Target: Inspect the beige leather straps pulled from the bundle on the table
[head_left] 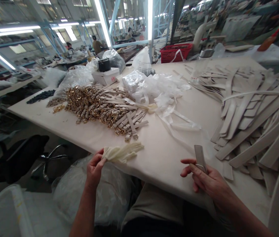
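— What does the left hand (95, 167) hold at the near edge of the bench (159, 154)?

— Its fingers pinch the end of a limp cream glove (122, 153), thin and rubbery, which lies crumpled on the pale cloth-covered top just past the edge.

— And the right hand (205, 179)?

— Closed on a short flat strap piece (200, 158), grey-beige with squared ends, held upright between thumb and fingers above the bench's near edge.

— What surrounds them?

— A heap of narrow straps with gold-coloured metal buckles (100, 107) lies beyond the glove. Crinkled clear plastic bags (154, 87) sit at the centre. To the right, long smooth beige strips (255, 112) fan out in overlapping layers. A white box (106, 77) with a black round tub (104, 65) on it and a red mesh basket (176, 52) stand farther back.
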Tool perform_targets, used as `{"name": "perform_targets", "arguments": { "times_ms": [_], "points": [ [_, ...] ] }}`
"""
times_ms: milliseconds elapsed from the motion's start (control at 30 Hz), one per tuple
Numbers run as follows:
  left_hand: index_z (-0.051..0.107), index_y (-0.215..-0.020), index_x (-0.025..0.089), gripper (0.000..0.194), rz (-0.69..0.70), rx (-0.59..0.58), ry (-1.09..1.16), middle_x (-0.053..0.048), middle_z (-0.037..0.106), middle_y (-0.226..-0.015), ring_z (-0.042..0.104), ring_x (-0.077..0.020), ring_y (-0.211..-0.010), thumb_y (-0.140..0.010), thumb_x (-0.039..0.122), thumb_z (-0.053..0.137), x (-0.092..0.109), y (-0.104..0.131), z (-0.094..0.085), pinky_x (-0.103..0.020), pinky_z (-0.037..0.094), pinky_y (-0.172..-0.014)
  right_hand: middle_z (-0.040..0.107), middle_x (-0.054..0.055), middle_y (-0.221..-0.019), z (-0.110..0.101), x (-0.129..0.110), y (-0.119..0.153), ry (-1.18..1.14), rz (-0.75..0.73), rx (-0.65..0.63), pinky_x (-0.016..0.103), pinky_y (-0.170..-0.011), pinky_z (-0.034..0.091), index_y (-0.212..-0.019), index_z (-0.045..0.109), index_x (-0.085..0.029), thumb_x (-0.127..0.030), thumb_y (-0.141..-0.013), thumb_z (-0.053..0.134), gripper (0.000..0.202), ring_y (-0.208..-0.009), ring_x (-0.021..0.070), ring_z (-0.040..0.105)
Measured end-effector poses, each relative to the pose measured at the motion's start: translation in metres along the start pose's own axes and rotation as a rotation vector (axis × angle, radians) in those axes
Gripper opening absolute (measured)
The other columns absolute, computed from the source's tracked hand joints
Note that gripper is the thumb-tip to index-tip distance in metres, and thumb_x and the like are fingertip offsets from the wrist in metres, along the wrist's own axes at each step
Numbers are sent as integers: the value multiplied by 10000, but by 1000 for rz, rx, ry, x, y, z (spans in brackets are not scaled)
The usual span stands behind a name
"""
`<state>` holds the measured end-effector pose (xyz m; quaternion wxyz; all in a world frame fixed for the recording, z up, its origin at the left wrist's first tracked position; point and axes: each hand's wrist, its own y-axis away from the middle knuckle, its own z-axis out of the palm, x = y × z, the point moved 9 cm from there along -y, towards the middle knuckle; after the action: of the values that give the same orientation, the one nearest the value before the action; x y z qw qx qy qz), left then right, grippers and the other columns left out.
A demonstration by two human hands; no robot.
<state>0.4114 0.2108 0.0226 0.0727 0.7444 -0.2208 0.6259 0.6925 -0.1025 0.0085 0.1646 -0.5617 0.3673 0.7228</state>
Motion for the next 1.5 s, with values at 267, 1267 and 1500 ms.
{"name": "perform_targets", "arguments": {
  "times_ms": [267, 1267, 1500],
  "points": [
    [638, -702, 215, 115, -74, 151, 479, -26, 722, -947, 654, -189, -914, -707, 330, 644, -8, -5, -10, -295, 523, -845, 685, 68, -758, -3, 2, -2, 23, -3, 20, 276, -394, 458, -1078, 660, -151, -655, -732, 702, 612, -407, 62, 320],
    [682, -773, 157, 136, -271, 206, 1096, 0, 702, -674, 683, -144, -616, -726, 257, 603, 93, -24, 68, -229, 542, -649, 693, 42, -745, 7, -1, -3, -47, -13, -31, 234, -390, 442, -1082, 648, -140, -605, -747, 712, 577, -403, 45, 285],
    [618, -722, 182, 105, -162, -101, 1052, 40, 674, -718, 649, -106, -646, -683, 234, 700, 133, -16, 143, -196, 517, -624, 684, 25, -665, 74, -37, -9, -36, -110, -234, 186, -360, 383, -1026, 677, -120, -503, -752, 706, 472, -456, 84, 463]
  ]
}}
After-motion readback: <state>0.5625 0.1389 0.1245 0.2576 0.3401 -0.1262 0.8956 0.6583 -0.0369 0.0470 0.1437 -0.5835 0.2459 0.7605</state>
